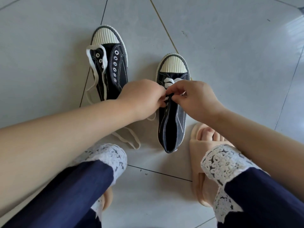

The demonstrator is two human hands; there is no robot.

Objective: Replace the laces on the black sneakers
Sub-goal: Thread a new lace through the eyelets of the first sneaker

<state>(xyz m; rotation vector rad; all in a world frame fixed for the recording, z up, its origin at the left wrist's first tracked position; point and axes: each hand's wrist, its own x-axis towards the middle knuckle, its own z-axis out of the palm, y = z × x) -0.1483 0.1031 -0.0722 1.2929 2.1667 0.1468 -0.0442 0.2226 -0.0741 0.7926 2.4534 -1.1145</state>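
Two black canvas sneakers with cream ribbed toe caps stand on the tiled floor. The right sneaker has a white lace threaded through its front eyelets. My left hand and my right hand meet over its middle eyelets, and both pinch the lace there. The left sneaker has bare eyelets, and a loose white lace lies draped over its left side. A cream lace lies slack on the floor beside the right sneaker's heel.
My legs in navy trousers with white lace cuffs fill the bottom of the view. A beige slipper on my right foot sits close to the right sneaker's heel. Grey floor tiles spread all around.
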